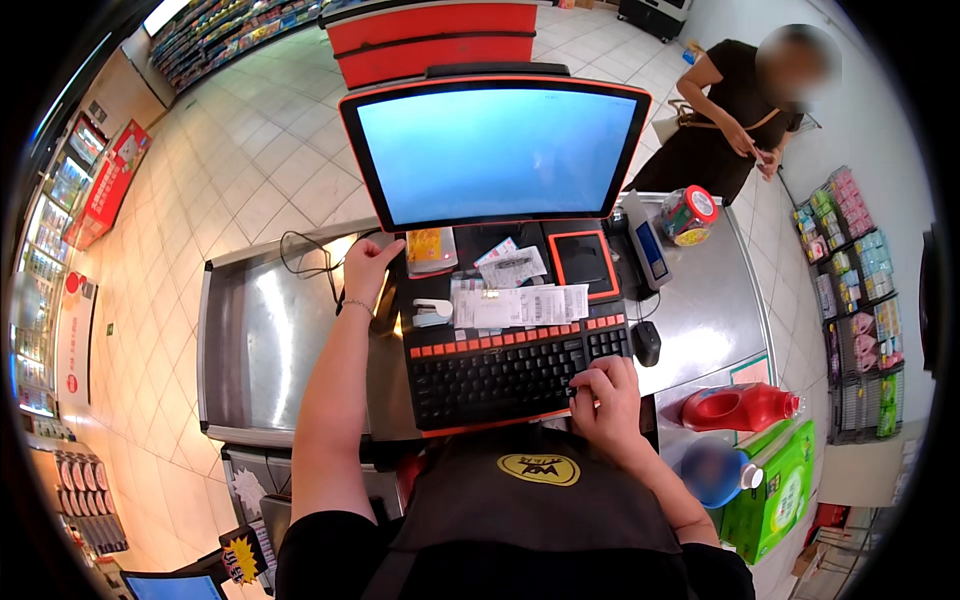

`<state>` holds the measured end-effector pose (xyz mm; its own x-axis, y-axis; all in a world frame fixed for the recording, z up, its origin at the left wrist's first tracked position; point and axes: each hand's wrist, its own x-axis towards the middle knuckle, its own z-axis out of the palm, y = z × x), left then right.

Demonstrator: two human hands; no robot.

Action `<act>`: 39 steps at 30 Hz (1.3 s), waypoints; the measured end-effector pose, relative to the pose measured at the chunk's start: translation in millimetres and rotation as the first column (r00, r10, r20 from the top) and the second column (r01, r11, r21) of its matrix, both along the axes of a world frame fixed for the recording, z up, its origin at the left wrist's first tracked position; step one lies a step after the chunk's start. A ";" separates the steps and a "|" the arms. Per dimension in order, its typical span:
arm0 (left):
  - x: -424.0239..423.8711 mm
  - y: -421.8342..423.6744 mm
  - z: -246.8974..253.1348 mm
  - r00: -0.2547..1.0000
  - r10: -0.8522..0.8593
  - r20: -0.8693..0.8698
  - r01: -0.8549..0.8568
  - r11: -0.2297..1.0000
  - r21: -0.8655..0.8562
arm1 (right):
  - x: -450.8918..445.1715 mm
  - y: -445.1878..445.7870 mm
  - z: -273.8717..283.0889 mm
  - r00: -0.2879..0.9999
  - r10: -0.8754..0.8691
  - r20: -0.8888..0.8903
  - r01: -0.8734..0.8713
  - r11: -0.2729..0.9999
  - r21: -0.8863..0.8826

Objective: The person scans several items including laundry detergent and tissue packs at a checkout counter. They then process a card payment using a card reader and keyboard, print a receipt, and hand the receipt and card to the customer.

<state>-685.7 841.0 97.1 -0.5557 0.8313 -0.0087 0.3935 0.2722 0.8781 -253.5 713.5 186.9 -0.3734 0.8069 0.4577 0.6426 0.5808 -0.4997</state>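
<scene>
My left hand [367, 266] is at the lower left corner of a red-framed monitor [495, 150], its thumb pointing right towards a small stack of cards or packets [431, 251]. Its other fingers are mostly hidden, so a grip cannot be made out. My right hand [607, 405] rests on the lower right keys of a black keyboard [495, 379] with a row of orange keys, fingers bent and holding nothing. Above the keys lie printed paper receipts [521, 306] and a white stapler [432, 312]. A black computer mouse [645, 343] sits right of the keyboard.
On the metal counter's [247, 337] right side stand a lidded plastic jar [688, 216], a red detergent jug [739, 407], a blue bottle [712, 474] and a green package [776, 491]. Black cables [311, 259] loop at left. A person [727, 112] stands beyond the counter, near a wall rack [855, 300].
</scene>
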 end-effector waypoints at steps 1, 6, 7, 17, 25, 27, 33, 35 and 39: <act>-2.2 0.0 -5.2 1.000 0.010 -0.020 -0.010 1.000 -0.002 | 0.2 1.3 0.7 1.000 0.014 0.000 -0.014 1.000 0.005; 19.6 19.4 -2.4 0.999 -0.027 -0.024 0.024 0.994 -0.107 | -0.3 4.5 3.1 0.999 0.039 0.008 -0.039 0.999 0.035; 24.7 21.4 2.9 0.998 -0.032 -0.052 0.025 0.991 -0.133 | 0.4 4.8 4.0 0.999 0.038 0.007 -0.038 0.999 0.038; -4.8 20.0 -20.5 0.987 -0.071 0.145 0.075 0.997 -0.024 | 10.0 7.8 4.6 0.999 0.036 0.021 -0.037 0.998 0.052; -27.0 -48.2 11.7 0.905 0.161 0.393 -0.149 0.987 -0.062 | -103.9 18.5 -19.4 0.892 0.384 0.238 -0.404 0.914 0.042; -30.8 -69.4 15.5 0.898 0.203 0.389 -0.198 0.979 -0.054 | -133.0 19.8 -29.8 0.857 0.436 0.274 -0.466 0.884 0.051; -33.9 -111.9 8.0 0.850 0.193 0.490 -0.270 0.959 0.091 | -182.9 26.3 -42.7 0.809 0.435 0.395 -0.478 0.878 0.010; -41.3 -117.0 3.8 0.825 0.198 0.529 -0.269 0.961 0.059 | -185.4 25.8 -39.7 0.825 0.431 0.366 -0.470 0.882 0.022; -43.8 -112.4 8.8 0.784 0.167 0.599 -0.269 0.960 0.084 | -184.1 22.5 -35.3 0.867 0.402 0.295 -0.434 0.899 0.052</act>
